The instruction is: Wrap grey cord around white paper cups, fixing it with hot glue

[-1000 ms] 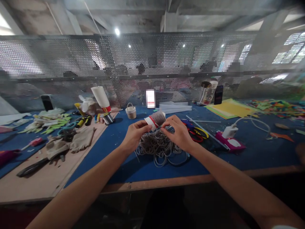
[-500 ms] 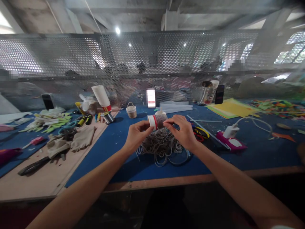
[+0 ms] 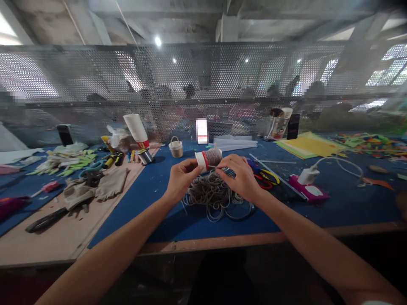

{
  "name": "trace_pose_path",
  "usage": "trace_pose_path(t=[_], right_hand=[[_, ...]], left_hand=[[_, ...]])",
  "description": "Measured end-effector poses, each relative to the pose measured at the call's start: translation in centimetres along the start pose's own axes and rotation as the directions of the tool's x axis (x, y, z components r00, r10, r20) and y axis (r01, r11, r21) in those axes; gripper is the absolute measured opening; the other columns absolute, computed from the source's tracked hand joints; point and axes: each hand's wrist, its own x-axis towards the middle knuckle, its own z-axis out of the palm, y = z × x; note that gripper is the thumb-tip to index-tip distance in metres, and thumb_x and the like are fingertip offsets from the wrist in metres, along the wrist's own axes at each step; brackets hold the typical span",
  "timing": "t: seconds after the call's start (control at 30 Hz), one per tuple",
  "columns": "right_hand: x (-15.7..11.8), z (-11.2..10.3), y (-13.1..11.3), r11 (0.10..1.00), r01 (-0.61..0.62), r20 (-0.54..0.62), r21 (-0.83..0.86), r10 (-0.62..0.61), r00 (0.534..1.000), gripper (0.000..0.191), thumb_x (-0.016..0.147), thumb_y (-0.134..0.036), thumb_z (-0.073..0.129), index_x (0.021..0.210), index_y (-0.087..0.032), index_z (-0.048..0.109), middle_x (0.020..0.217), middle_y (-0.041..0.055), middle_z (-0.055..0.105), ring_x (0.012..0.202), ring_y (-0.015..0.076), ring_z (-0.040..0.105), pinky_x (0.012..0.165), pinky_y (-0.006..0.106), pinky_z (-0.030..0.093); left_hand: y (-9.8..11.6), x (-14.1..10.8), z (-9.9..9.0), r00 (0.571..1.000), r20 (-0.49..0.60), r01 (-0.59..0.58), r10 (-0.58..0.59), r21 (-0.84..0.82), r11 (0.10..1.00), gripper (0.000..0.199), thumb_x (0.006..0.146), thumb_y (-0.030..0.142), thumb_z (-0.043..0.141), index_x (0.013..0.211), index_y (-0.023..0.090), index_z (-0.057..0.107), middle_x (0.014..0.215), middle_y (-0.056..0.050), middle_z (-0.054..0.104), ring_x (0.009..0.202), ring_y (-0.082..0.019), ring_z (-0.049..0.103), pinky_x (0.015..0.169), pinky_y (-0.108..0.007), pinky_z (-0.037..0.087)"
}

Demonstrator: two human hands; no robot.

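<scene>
My left hand (image 3: 180, 178) is closed on a white paper cup (image 3: 201, 161) with a red band, holding it tipped on its side. Grey cord (image 3: 213, 156) is wound around part of the cup. With thumb and fingertips together, my right hand (image 3: 239, 174) pinches a strand of that cord just right of the cup. Below both hands, a loose tangled heap of the same cord (image 3: 208, 195) lies on the blue mat (image 3: 136, 224).
Behind stands a small cord-wrapped basket (image 3: 176, 148) with a handle. A leaning stack of paper cups (image 3: 136, 130), a work glove (image 3: 112, 184) and pliers (image 3: 115, 159) lie left. Scissors (image 3: 269, 177), a purple block with a charger (image 3: 308, 188) and yellow sheets (image 3: 310, 145) are right.
My right hand has shifted slightly down and left along the cup's side, and a strand now shows at its fingertips. The cup has turned and tilted a little in my left hand.
</scene>
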Motion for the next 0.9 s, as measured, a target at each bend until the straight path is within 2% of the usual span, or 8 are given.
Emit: trace_pose_path(t=[0.23, 0.4, 0.67, 0.9], right_hand=[[0.32, -0.49, -0.45, 0.997, -0.013, -0.081, 0.082, 0.020, 0.997, 0.008, 0.095, -0.028, 0.056, 0.095, -0.025, 0.063, 0.092, 0.0002, 0.071, 0.090, 0.0176, 0.063, 0.094, 0.037, 0.039], [0.38, -0.35, -0.54, 0.995, -0.026, -0.106, 0.094, 0.036, 0.994, 0.008, 0.095, -0.028, 0.058, 0.095, -0.025, 0.066, 0.087, -0.0003, 0.071, 0.088, 0.0181, 0.062, 0.096, 0.038, 0.040], [0.44, -0.52, -0.54, 0.994, -0.012, -0.130, 0.104, 0.026, 0.991, 0.010, 0.095, -0.026, 0.058, 0.099, -0.026, 0.067, 0.082, 0.0011, 0.057, 0.078, 0.0154, 0.057, 0.075, 0.031, 0.046], [0.39, -0.72, -0.44, 0.996, -0.006, -0.141, 0.090, 0.019, 0.990, 0.012, 0.095, -0.028, 0.057, 0.102, -0.027, 0.068, 0.080, 0.0007, 0.050, 0.069, 0.0127, 0.053, 0.065, 0.027, 0.046]], left_hand=[[0.38, -0.25, 0.26, 0.999, 0.027, 0.027, -0.027, 0.007, 1.000, 0.021, 0.075, 0.024, 0.077, 0.094, 0.015, 0.078, 0.091, -0.008, 0.076, 0.081, -0.018, 0.067, 0.077, -0.027, 0.051], [0.34, -0.38, 0.28, 0.998, 0.058, 0.000, -0.005, 0.085, 0.996, 0.024, 0.078, 0.027, 0.074, 0.097, 0.014, 0.076, 0.092, -0.008, 0.076, 0.081, -0.018, 0.067, 0.077, -0.028, 0.052], [-0.27, -0.33, 0.16, 0.995, 0.072, -0.077, 0.066, 0.159, 0.984, 0.023, 0.080, 0.029, 0.071, 0.098, 0.014, 0.075, 0.091, -0.007, 0.075, 0.077, -0.017, 0.067, 0.074, -0.028, 0.054], [0.29, -0.34, 0.09, 0.997, 0.008, -0.082, 0.082, 0.184, 0.980, 0.021, 0.081, 0.026, 0.070, 0.096, 0.013, 0.074, 0.088, -0.006, 0.075, 0.077, -0.015, 0.066, 0.073, -0.026, 0.052]])
